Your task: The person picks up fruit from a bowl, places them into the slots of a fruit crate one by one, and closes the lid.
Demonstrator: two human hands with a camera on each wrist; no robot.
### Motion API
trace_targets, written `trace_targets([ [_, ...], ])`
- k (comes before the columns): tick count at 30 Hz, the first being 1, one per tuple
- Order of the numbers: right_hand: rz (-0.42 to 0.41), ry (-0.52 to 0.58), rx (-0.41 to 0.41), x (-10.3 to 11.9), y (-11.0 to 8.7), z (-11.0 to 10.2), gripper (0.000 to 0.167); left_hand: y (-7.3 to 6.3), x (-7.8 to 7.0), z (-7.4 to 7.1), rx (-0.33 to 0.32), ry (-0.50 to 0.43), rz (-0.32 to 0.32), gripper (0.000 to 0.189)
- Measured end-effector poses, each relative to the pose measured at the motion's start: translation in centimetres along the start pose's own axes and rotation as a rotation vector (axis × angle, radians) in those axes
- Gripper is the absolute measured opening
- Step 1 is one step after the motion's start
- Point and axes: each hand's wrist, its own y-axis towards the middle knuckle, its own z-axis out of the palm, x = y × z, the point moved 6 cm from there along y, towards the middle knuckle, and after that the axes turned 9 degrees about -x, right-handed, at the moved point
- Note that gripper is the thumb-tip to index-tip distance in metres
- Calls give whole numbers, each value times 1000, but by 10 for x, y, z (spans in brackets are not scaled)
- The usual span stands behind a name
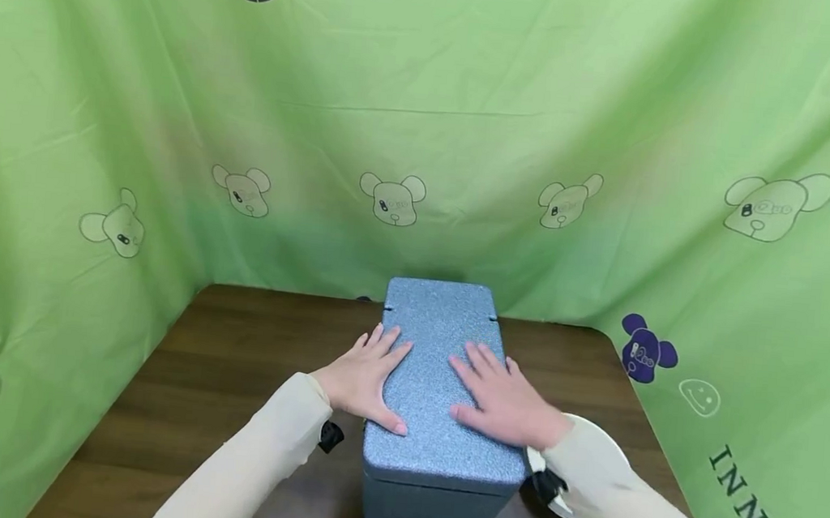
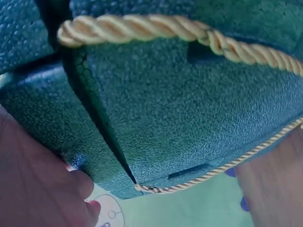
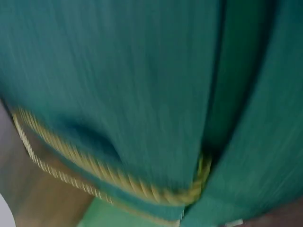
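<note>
A long grey-blue foam box [image 1: 432, 508] with its lid [image 1: 427, 390] on stands lengthwise on the table in the head view. My left hand [image 1: 363, 377] rests over the lid's left edge, fingers spread and thumb on top. On the lid's right half lies my right hand [image 1: 506, 400], fingers extended, slightly blurred. Twisted gold rope [image 2: 128, 28] runs along the box's side in the left wrist view, where part of the left hand [image 2: 38, 184] shows by the lid. A similar rope [image 3: 109, 170] hangs on the side in the blurred right wrist view.
Right of the box, a white round dish [image 1: 600, 436] sits partly under my right forearm. The brown wooden table [image 1: 246, 359] is enclosed at the back and sides by a green printed curtain [image 1: 429, 73].
</note>
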Motion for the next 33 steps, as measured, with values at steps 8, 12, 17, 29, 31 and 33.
trace_targets([
  [8,-68,26,-43,16,-13,1,70,-23,-15,1,19,50,76,111],
  [12,-102,48,-45,19,-22,1,68,-31,-24,4,12,60,90,111],
  [17,-127,20,-108,26,-38,-1,61,-33,-24,10,-15,8,52,111],
  [29,-123,-48,-323,30,-44,1,49,-33,-18,15,-61,-50,34,113],
  [31,-122,-41,-332,30,-43,1,47,-33,-16,15,-60,-63,26,112],
  [33,-113,-16,-337,28,-43,-1,46,-32,-15,15,-66,-66,32,111],
])
